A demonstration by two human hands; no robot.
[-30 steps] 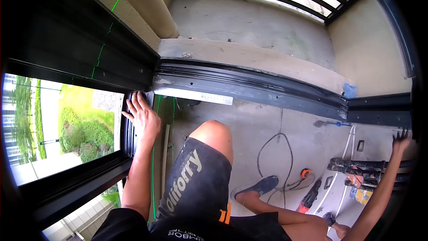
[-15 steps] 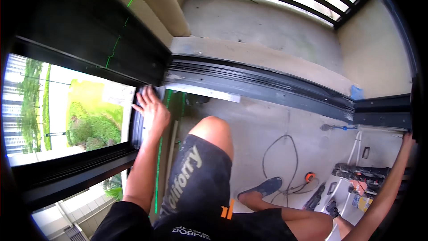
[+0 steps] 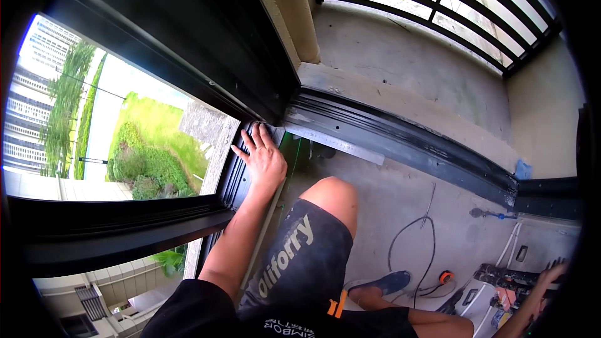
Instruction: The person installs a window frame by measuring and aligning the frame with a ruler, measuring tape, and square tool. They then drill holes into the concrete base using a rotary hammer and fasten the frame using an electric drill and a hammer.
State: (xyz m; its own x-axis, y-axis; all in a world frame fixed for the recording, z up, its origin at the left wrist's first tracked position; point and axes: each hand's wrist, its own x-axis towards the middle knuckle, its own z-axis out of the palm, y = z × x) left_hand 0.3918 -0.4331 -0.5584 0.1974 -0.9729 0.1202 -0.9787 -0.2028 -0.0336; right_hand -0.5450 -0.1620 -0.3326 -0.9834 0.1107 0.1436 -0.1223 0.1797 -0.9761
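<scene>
My left hand (image 3: pixel 266 159) lies with fingers spread on the inner side of a dark window frame (image 3: pixel 236 178), close to the corner where it meets the floor track (image 3: pixel 400 144). A steel ruler (image 3: pixel 338 144) rests along the near edge of that track, just right of my left hand, and my hand does not hold it. At the far lower right, my right hand (image 3: pixel 552 273) is over a black power tool (image 3: pixel 501 273), near the picture's dark rim. Its fingers are partly lost in shadow, so whether it grips the tool cannot be told.
Beyond the track is a balcony floor (image 3: pixel 400 56) with a black railing (image 3: pixel 438 0). A dark cable (image 3: pixel 391 238) loops over the concrete floor near an orange round thing (image 3: pixel 446 276). A white slotted stand (image 3: pixel 523 238) is at the right. Glass panes (image 3: pixel 156 131) fill the left.
My right hand has come down from the right end of the track to the black tool. My left hand stays on the frame. The view has shifted, and the green laser line shows less.
</scene>
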